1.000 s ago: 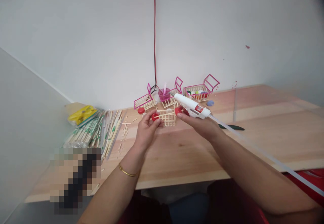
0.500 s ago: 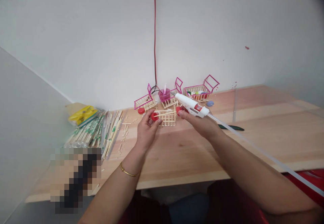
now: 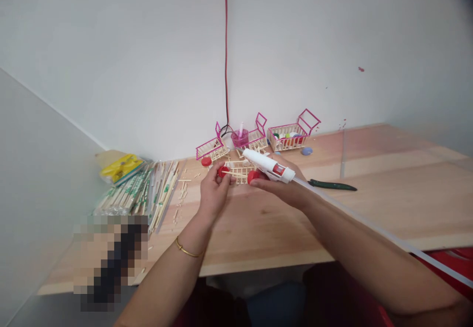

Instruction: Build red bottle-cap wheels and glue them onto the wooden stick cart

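Note:
My left hand (image 3: 215,189) is closed, pinching a red bottle cap (image 3: 222,171) that has a thin wooden stick (image 3: 236,174) running out of it to the right. At the stick's other end is a second red bottle cap (image 3: 253,177), between the fingers of my right hand (image 3: 284,186). That same hand also carries a white glue gun (image 3: 263,161), nozzle pointing left, with a long clear glue stick (image 3: 354,218) trailing from its back. Just behind the hands lies a small stick-built basket frame (image 3: 242,168), partly covered by them.
Pink-trimmed stick carts (image 3: 288,137) line the wall, near a pink cup (image 3: 240,138). On the left are bundled wooden sticks (image 3: 127,191), a yellow packet (image 3: 121,168) and stick scraps (image 3: 182,194). A dark green cutter (image 3: 332,185) and a blue cap (image 3: 306,151) lie to the right.
My right hand has shifted left and slightly down with the glue gun and its cap, bringing the two caps closer together. My left hand has barely moved.

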The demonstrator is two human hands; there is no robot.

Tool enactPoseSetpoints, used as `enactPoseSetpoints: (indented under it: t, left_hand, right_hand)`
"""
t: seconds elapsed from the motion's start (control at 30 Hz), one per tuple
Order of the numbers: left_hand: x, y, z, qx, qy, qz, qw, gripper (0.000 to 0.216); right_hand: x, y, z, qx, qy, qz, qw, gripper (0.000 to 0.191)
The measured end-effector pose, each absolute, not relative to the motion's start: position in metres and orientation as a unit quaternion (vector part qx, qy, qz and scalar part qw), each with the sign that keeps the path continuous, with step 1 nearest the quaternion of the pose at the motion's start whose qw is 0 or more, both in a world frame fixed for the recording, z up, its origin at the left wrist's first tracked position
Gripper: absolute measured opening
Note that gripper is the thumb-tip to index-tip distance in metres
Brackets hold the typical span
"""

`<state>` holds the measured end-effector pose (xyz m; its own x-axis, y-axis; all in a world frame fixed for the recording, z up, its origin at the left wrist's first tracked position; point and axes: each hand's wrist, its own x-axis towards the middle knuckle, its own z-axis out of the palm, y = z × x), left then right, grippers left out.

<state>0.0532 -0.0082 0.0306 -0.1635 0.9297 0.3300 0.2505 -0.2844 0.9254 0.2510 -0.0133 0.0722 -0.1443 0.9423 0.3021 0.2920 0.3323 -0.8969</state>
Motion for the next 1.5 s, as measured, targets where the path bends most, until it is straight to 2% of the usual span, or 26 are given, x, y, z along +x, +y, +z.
enactPoseSetpoints:
  t: [0.13, 0.4, 0.8, 1.5]
  left_hand:
    - [0.053, -0.008, 0.031, 0.596, 0.487, 0.561, 0.305, 0.043]
    - [0.048, -0.005, 0.022, 0.643, 0.485, 0.521, 0.281, 0.023]
    - [0.054, -0.007, 0.025, 0.604, 0.450, 0.512, 0.414, 0.031]
    - [0.056, -0.010, 0.028, 0.598, 0.450, 0.505, 0.430, 0.032]
  right_hand:
    - [0.251, -0.012, 0.070, -0.461, -0.670, 0.337, 0.475, 0.038]
    - [0.252, -0.008, 0.064, -0.470, -0.657, 0.348, 0.475, 0.037]
    - [0.255, -0.006, 0.067, -0.452, -0.664, 0.326, 0.499, 0.022]
    - [0.256, -0.005, 0.065, -0.455, -0.663, 0.324, 0.498, 0.026]
